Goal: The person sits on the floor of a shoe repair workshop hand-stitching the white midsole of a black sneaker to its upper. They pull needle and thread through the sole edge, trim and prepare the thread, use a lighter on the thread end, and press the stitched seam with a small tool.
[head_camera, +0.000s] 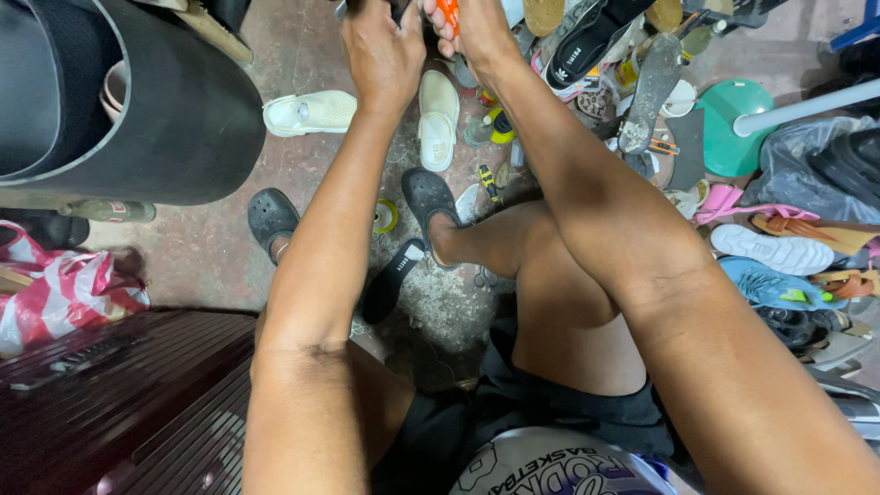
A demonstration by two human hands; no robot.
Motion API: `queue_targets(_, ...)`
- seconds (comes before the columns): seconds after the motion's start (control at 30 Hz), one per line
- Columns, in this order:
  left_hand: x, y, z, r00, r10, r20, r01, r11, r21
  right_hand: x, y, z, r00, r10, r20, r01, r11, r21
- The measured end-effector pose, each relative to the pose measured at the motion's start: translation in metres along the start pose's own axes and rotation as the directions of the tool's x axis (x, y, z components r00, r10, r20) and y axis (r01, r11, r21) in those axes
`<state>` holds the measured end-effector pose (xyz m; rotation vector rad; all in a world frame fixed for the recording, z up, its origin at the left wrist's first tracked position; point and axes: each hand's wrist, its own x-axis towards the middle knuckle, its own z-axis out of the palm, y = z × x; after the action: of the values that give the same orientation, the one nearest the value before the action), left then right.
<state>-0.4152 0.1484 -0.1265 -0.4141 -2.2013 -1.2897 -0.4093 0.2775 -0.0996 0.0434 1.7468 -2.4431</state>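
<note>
Both my arms reach forward to the top edge of the view. My left hand (pixel 383 50) is closed around something dark that is mostly cut off by the frame. My right hand (pixel 472 27) grips a small orange object (pixel 448 13), only its lower end visible. The hands almost touch. Below them on the concrete floor lie a pair of cream clogs, one (pixel 310 112) to the left and one (pixel 438 119) under my wrists. My feet wear dark clogs (pixel 427 197).
A big black rubber roll (pixel 156 110) fills the upper left. A red-and-white plastic bag (pixel 64 289) and a dark maroon case (pixel 119 403) sit at left. Several shoes and sandals (pixel 775 247) pile at right, near a green stool (pixel 733 128). Small bottles (pixel 486 128) stand ahead.
</note>
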Motion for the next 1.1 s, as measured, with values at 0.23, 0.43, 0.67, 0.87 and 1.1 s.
queue_targets(0.23,0.003,0.004,0.001,0.998,-0.048,0.029,0.049,0.999,-0.019,-0.001,-0.005,0.005,1.000,-0.002,-0.022,0.003,0.999,0.053)
queue_targets(0.43,0.000,0.006,0.003,0.997,0.074,-0.020,-0.075,0.996,-0.044,-0.004,-0.008,0.002,0.998,0.035,-0.050,-0.032,0.997,0.066)
queue_targets(0.67,0.006,0.011,0.024,0.998,0.063,0.016,-0.063,0.998,0.024,0.003,-0.012,-0.023,0.998,0.020,-0.055,-0.018,0.999,0.033)
queue_targets(0.87,0.005,0.010,0.026,0.998,0.056,0.015,-0.057,0.997,0.046,0.001,-0.014,-0.022,0.999,0.028,-0.040,-0.028,0.999,0.018)
queue_targets(1.1,0.005,0.012,0.025,0.999,0.037,0.025,-0.038,0.999,0.016,-0.001,-0.015,-0.024,0.998,0.041,-0.038,-0.040,0.999,0.021)
